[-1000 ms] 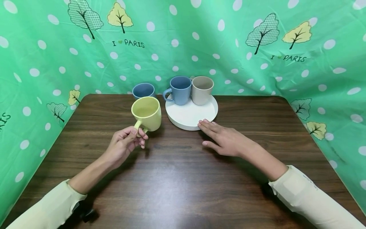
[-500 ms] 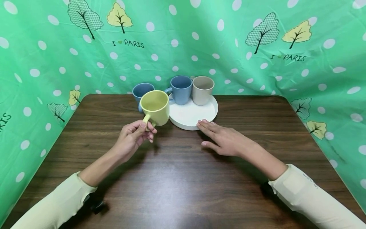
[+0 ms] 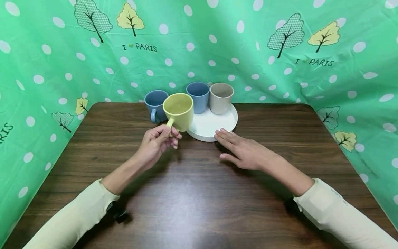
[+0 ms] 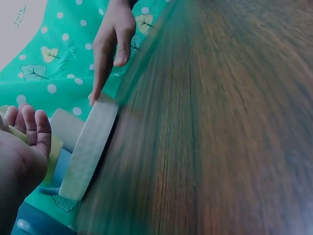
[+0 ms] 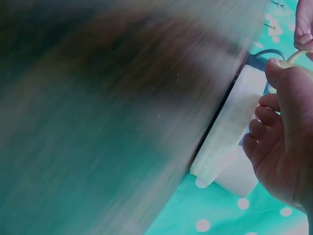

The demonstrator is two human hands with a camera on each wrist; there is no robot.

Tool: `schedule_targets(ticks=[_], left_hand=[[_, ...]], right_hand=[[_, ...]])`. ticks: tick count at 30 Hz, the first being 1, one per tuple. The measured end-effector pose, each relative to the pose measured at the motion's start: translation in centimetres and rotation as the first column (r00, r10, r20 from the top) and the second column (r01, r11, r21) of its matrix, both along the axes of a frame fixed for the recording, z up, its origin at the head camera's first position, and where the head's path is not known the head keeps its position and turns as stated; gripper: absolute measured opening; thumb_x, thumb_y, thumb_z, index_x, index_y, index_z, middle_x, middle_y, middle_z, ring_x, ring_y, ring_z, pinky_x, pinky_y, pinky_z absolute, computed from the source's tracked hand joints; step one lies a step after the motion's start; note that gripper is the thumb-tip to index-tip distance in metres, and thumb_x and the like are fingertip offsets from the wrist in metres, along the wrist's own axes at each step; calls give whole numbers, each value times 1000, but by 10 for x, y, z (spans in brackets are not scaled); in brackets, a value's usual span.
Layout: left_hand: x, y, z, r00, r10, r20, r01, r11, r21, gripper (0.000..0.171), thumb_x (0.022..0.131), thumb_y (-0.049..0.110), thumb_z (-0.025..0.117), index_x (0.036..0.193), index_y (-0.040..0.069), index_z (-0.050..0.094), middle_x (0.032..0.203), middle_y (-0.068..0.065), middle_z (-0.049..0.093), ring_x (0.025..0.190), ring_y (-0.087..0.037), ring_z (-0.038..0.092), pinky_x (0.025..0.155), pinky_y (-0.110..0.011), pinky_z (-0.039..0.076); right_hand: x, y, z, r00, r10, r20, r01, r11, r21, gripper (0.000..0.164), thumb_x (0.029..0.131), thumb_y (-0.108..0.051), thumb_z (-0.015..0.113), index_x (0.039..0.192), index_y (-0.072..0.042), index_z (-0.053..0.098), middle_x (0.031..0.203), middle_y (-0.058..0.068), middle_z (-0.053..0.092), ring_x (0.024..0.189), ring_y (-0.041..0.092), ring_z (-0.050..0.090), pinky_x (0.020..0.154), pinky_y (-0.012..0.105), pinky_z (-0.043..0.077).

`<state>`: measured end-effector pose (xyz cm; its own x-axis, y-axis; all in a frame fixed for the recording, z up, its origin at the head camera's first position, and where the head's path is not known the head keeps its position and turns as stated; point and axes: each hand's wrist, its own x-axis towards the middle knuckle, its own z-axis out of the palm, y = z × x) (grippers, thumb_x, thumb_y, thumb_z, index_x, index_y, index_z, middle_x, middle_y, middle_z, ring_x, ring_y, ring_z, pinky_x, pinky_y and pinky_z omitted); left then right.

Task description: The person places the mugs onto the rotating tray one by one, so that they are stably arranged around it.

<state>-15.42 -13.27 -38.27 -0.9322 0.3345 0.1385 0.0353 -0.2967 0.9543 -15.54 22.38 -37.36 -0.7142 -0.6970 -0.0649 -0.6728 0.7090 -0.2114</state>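
My left hand point(image 3: 157, 143) pinches the handle of a yellow mug point(image 3: 180, 112), held upright above the table. In the head view the mug overlaps the left rim of a round white tray point(image 3: 211, 126). On that tray stand a blue mug point(image 3: 199, 95), partly hidden by the yellow one, and a beige mug point(image 3: 221, 98) to its right. My right hand point(image 3: 248, 152) has its fingers stretched out, with the fingertips at the tray's front rim. The left wrist view shows the tray's side wall point(image 4: 90, 152) with the right fingertips at its rim.
A second blue mug point(image 3: 155, 103) stands on the table left of the tray, its handle facing me. The dark wooden table point(image 3: 186, 193) reaches back to a green polka-dot curtain point(image 3: 217, 41) hanging behind and at both sides.
My left hand has carried the yellow mug right and a little farther back, from in front of the loose blue mug to the tray's left edge. The right hand stays at the rim.
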Motion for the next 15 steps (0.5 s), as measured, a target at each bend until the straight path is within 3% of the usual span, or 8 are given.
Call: schedule_targets(ticks=[8,15], left_hand=[[-6,16,2,1000,5,15,-5,1000,14,34,123,13,45,103,12,73,103,-1,78,86,-13,69,78,-25,64],[-13,23,-3,1000,3,11,-3,1000,13,35,122,12,44,103,12,73,103,0,77,86,-12,68,78,-24,62]], right_hand=[[-5,7,-2,1000,-23,-10,23,1000,10,79,118,-47,59,180,-11,27,190,10,23,177,33,21,140,58,32],[-11,12,-3,999,-47,6,47,999,10,78,119,-47,57,180,-11,25,190,11,21,178,34,20,141,59,30]])
